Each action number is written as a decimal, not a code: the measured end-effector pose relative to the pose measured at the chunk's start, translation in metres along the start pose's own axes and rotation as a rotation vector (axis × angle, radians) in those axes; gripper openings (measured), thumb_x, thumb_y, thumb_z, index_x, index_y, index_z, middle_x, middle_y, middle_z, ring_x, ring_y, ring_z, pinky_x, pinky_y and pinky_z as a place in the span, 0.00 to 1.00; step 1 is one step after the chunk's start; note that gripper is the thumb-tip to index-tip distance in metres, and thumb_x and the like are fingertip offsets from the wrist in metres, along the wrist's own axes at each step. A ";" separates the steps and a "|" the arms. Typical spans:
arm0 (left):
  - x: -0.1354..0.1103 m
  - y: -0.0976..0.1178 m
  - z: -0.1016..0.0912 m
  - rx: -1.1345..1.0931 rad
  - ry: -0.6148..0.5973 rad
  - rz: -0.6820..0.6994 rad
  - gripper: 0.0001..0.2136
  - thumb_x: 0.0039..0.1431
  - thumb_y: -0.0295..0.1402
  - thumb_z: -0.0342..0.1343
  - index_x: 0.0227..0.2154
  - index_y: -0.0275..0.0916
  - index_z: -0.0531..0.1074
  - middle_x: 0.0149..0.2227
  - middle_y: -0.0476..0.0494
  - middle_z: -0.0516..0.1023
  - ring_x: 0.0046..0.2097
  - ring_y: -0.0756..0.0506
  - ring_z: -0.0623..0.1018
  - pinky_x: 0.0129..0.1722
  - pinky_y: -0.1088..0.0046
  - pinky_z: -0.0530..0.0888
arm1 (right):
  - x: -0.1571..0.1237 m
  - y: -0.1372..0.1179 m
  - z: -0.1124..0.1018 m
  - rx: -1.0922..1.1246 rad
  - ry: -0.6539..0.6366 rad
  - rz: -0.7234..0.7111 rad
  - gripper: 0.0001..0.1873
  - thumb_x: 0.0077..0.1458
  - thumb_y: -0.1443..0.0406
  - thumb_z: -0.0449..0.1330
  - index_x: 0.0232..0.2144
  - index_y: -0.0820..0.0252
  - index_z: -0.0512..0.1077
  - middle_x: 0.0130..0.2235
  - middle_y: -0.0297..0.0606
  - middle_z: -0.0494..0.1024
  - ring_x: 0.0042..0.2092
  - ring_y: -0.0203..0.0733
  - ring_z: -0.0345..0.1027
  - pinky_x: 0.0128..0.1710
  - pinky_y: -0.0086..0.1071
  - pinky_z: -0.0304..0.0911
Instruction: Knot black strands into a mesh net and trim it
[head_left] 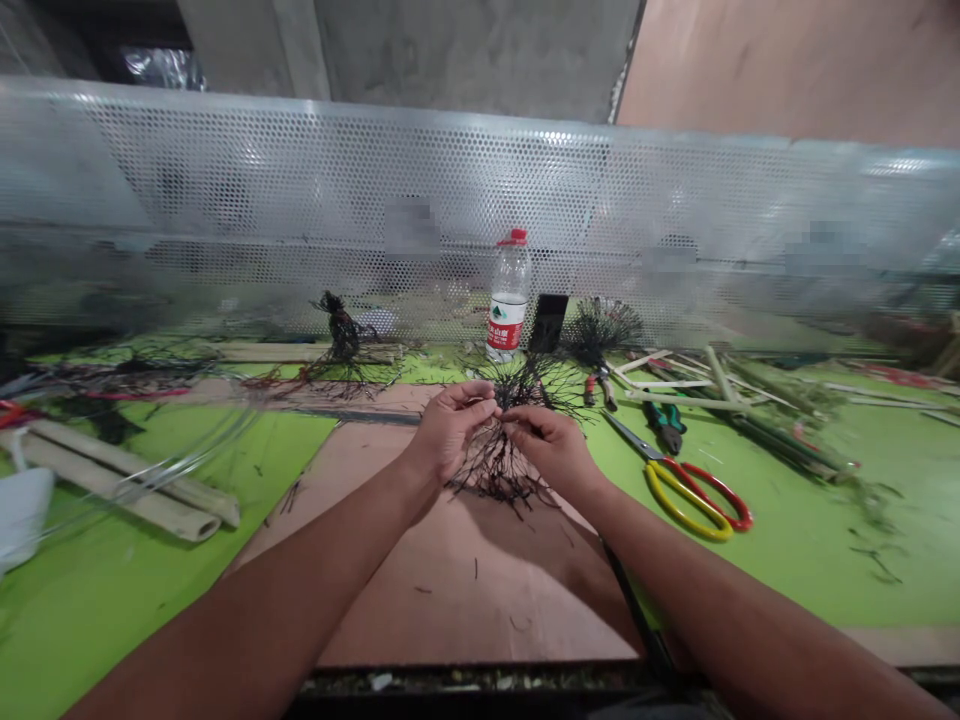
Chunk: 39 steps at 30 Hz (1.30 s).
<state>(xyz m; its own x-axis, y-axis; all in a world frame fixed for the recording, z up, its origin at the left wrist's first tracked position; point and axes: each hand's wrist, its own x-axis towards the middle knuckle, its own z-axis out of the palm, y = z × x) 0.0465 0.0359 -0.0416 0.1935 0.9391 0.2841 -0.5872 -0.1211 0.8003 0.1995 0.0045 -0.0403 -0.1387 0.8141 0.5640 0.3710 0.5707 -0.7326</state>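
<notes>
Both my hands meet over a brown board (pixel 450 570) at the middle of the green table. My left hand (pixel 448 428) and my right hand (pixel 551 445) are closed in a pinch on a bundle of thin black wiry twigs (pixel 501 440). The twigs fan out above and below my fingers. The lower ends brush the board.
Scissors with red and yellow handles (pixel 694 487) lie right of my right hand, green-handled pliers (pixel 666 420) just beyond. A water bottle (pixel 508 297) stands by the perforated metal screen (pixel 300 190). More twig bundles (pixel 341 335), bamboo tubes (pixel 127 485) and sticks (pixel 720 385) lie around.
</notes>
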 end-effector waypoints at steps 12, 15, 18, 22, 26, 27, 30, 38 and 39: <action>-0.006 0.004 0.003 0.090 -0.094 -0.021 0.09 0.47 0.28 0.62 0.34 0.36 0.77 0.48 0.41 0.76 0.37 0.49 0.78 0.40 0.70 0.74 | 0.001 0.007 0.001 -0.074 -0.019 0.068 0.09 0.50 0.61 0.60 0.28 0.62 0.76 0.23 0.33 0.70 0.27 0.35 0.59 0.27 0.28 0.54; -0.009 0.006 0.005 0.137 -0.164 -0.009 0.07 0.51 0.30 0.60 0.34 0.35 0.77 0.51 0.38 0.73 0.41 0.45 0.78 0.47 0.64 0.73 | 0.002 0.010 0.002 0.051 -0.038 0.171 0.10 0.48 0.60 0.61 0.25 0.63 0.74 0.21 0.30 0.64 0.24 0.32 0.52 0.24 0.28 0.49; -0.009 0.008 0.005 0.286 -0.198 0.056 0.07 0.51 0.31 0.59 0.33 0.35 0.77 0.51 0.38 0.73 0.44 0.43 0.77 0.49 0.62 0.71 | 0.002 0.013 0.002 0.182 -0.065 0.262 0.12 0.46 0.58 0.62 0.24 0.63 0.73 0.21 0.30 0.63 0.24 0.31 0.49 0.23 0.28 0.46; -0.005 0.010 -0.002 0.602 -0.115 0.277 0.06 0.50 0.31 0.59 0.31 0.35 0.77 0.44 0.39 0.76 0.45 0.43 0.75 0.49 0.63 0.71 | 0.002 0.009 0.000 0.238 -0.060 0.312 0.12 0.44 0.58 0.63 0.24 0.63 0.73 0.20 0.30 0.62 0.23 0.31 0.49 0.23 0.28 0.46; -0.001 0.016 -0.009 0.822 -0.191 0.334 0.14 0.51 0.33 0.59 0.42 0.38 0.76 0.47 0.39 0.73 0.42 0.46 0.74 0.45 0.67 0.72 | 0.002 0.004 -0.002 0.259 -0.066 0.290 0.10 0.44 0.59 0.62 0.23 0.62 0.72 0.21 0.30 0.64 0.24 0.32 0.51 0.24 0.28 0.49; 0.000 0.018 -0.011 0.880 -0.252 0.318 0.17 0.51 0.34 0.60 0.45 0.39 0.74 0.50 0.38 0.71 0.41 0.47 0.74 0.43 0.68 0.72 | 0.002 0.004 -0.002 0.260 -0.067 0.279 0.10 0.44 0.60 0.62 0.23 0.62 0.72 0.21 0.30 0.65 0.24 0.32 0.51 0.25 0.28 0.49; 0.002 0.018 -0.015 1.041 -0.387 0.297 0.23 0.52 0.38 0.59 0.52 0.42 0.69 0.56 0.38 0.66 0.47 0.44 0.73 0.47 0.66 0.70 | 0.002 0.004 -0.003 0.240 -0.082 0.237 0.10 0.45 0.60 0.62 0.22 0.62 0.72 0.22 0.31 0.66 0.25 0.32 0.53 0.26 0.28 0.51; 0.009 0.014 -0.014 1.076 -0.503 0.415 0.10 0.58 0.33 0.52 0.38 0.38 0.76 0.39 0.41 0.77 0.42 0.46 0.74 0.45 0.69 0.69 | 0.002 0.006 -0.002 0.172 -0.132 0.212 0.10 0.46 0.60 0.62 0.24 0.62 0.74 0.22 0.32 0.68 0.26 0.33 0.56 0.28 0.29 0.54; 0.008 0.016 -0.013 1.082 -0.479 0.422 0.08 0.57 0.32 0.54 0.35 0.37 0.76 0.35 0.41 0.77 0.39 0.46 0.74 0.43 0.70 0.69 | 0.001 0.006 -0.002 0.183 -0.130 0.217 0.10 0.45 0.60 0.62 0.24 0.62 0.74 0.23 0.31 0.67 0.26 0.33 0.56 0.27 0.29 0.53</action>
<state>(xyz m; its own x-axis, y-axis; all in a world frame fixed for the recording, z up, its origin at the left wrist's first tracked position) 0.0286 0.0457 -0.0334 0.5469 0.5796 0.6041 0.2280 -0.7974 0.5587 0.2035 0.0090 -0.0433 -0.1950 0.9192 0.3422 0.2353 0.3825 -0.8935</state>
